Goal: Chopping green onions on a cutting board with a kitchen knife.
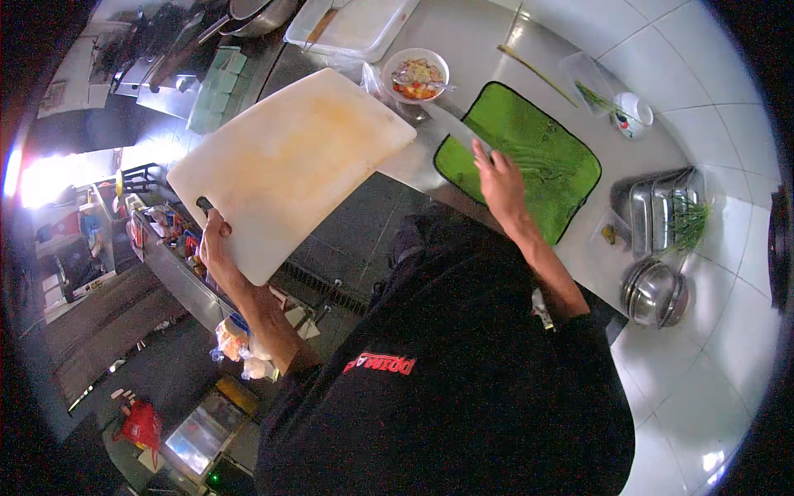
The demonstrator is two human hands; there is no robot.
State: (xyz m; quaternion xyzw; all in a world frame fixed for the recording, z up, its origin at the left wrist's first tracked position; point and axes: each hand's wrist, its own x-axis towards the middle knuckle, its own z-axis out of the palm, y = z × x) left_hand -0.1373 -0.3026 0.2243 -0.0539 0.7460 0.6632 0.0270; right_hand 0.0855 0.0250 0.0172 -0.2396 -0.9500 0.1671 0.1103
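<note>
My left hand grips a large white cutting board by the handle hole at its near left corner. Yellowish stains mark the board's face; its near part hangs out over the floor, past the counter edge. A kitchen knife is in my right hand, fingers closed round the handle, the blade pointing to the far left. Beneath that hand a green cloth with a dark border lies spread on the steel counter. Just beyond the blade tip stands a white bowl of chopped red and pale food with a spoon in it.
A white plastic tub stands at the back. On the right are a small white bowl, metal containers with green stalks beside them, and stacked steel bowls. Pans sit at the far left, above dark floor tiles.
</note>
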